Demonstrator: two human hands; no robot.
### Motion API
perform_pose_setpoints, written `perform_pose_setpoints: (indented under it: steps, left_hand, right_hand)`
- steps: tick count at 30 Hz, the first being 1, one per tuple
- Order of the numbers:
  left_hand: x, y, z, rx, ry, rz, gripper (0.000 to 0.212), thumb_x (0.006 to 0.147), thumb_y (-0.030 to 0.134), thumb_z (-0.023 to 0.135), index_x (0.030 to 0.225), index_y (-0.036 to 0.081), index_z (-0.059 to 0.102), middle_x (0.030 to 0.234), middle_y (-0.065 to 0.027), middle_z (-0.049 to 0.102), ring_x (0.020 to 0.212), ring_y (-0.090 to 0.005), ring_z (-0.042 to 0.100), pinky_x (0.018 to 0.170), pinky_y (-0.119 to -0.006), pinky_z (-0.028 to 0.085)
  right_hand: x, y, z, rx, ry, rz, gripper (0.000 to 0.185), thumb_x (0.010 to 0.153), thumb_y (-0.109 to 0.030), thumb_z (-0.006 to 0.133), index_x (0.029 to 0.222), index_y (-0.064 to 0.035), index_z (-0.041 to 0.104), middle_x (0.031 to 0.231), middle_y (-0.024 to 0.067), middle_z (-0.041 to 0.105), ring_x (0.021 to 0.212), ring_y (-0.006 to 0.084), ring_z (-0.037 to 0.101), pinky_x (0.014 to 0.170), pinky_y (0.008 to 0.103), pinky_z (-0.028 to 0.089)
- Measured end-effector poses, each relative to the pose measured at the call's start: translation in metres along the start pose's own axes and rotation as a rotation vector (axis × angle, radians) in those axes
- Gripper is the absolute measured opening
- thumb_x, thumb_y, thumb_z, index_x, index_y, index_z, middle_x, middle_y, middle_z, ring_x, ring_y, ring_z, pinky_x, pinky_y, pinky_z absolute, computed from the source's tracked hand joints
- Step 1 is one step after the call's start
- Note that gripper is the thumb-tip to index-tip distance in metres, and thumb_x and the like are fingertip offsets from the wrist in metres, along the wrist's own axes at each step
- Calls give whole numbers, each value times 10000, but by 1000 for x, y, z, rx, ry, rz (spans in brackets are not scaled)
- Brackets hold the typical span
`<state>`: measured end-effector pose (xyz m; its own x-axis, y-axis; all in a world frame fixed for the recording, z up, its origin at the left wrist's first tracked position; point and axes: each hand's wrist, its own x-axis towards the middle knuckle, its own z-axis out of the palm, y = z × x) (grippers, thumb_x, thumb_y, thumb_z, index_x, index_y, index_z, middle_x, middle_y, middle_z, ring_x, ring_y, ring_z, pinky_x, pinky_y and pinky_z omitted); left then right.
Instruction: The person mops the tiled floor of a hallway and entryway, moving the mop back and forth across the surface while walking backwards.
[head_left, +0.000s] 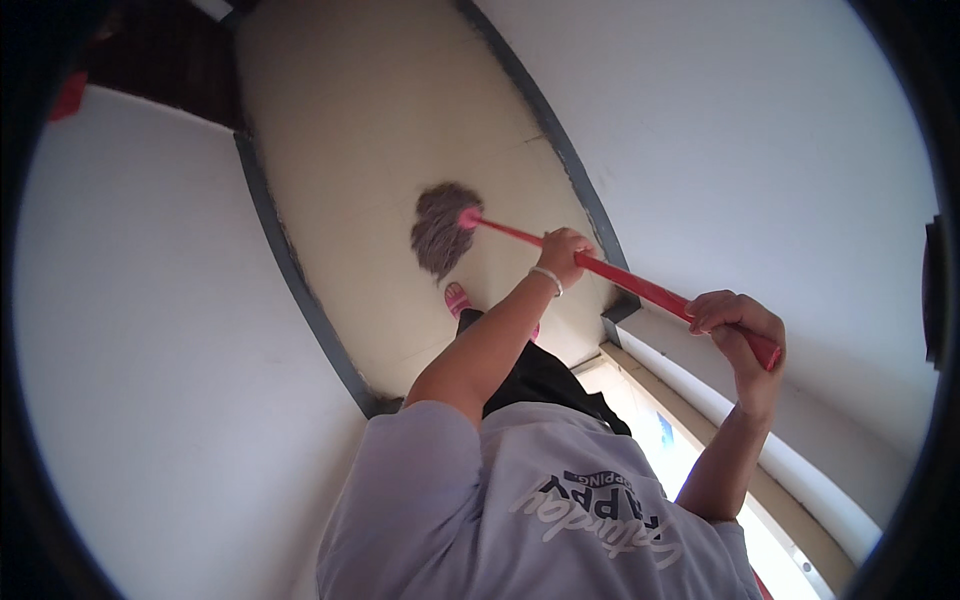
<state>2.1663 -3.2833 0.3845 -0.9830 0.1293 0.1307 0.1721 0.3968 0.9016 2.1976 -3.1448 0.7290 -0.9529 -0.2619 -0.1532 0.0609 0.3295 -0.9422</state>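
Observation:
A string mop with a grey-brown strand head (444, 232) rests on the beige floor ahead of my feet. A pink socket (470, 218) joins the strands to a long red handle (637, 286), which slants up to the right. My left hand (566, 256), with a pale bracelet at the wrist, grips the handle partway along. Around its upper end my right hand (741, 326) is wrapped, and the tip of the handle shows beyond the fingers. My pink sandal (456, 299) stands just behind the strands; the other foot is mostly hidden by my leg.
Pale walls rise on both sides of the narrow floor (360, 150), with a dark grey baseboard (289, 262) on the left and another baseboard (559, 127) on the right. A dark brown door or panel (169, 60) is at the upper left. Bright light enters a doorway (660, 420) at lower right.

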Motion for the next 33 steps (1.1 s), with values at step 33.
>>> perform_pose_setpoints:
  steps: [33]
  left_hand:
    - [-74, 27, 30, 359, -726, -7, 126, 712, 206, 569, 753, 126, 657, 868, -117, 652, 906, -312, 597, 813, -456, 439]
  right_hand:
    - [-132, 75, 23, 251, 605, -75, 120, 718, -46, 376, 716, 10, 481, 649, 98, 459, 609, 185, 425, 587, 297, 365]
